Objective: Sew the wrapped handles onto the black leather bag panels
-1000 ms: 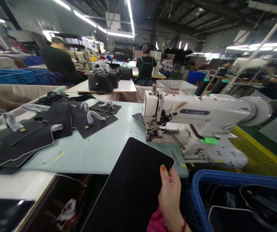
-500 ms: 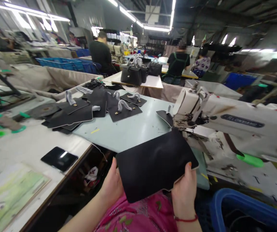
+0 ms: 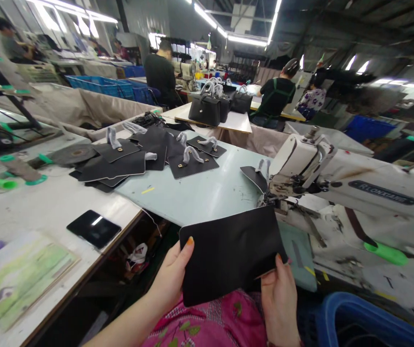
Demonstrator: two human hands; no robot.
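Observation:
A black leather panel (image 3: 230, 255) with a pale cut edge is held up over my lap, its far edge close to the sewing machine (image 3: 358, 180). My left hand (image 3: 178, 267) grips its left edge, thumb on top and fingers hidden underneath. At the lower right corner my right hand (image 3: 279, 284) pinches it, thumb on the upper face. Beside the machine's needle area lies another black panel (image 3: 254, 177) with a wrapped handle. Several black panels with wrapped handles, such as the handled panel (image 3: 194, 165), are spread over the pale green tabletop (image 3: 207, 202).
To the left, a phone (image 3: 94, 228) and a picture-covered board (image 3: 22, 274) rest on a white table (image 3: 47, 212). A blue basket (image 3: 340, 303) stands at lower right. Finished black handbags (image 3: 205, 111) sit on a table ahead, with several people working beyond.
My left hand has shifted, its thumb now lying on top of the panel. The panel's right side has tilted lower. The view has turned slightly left, and a person ahead has turned their head.

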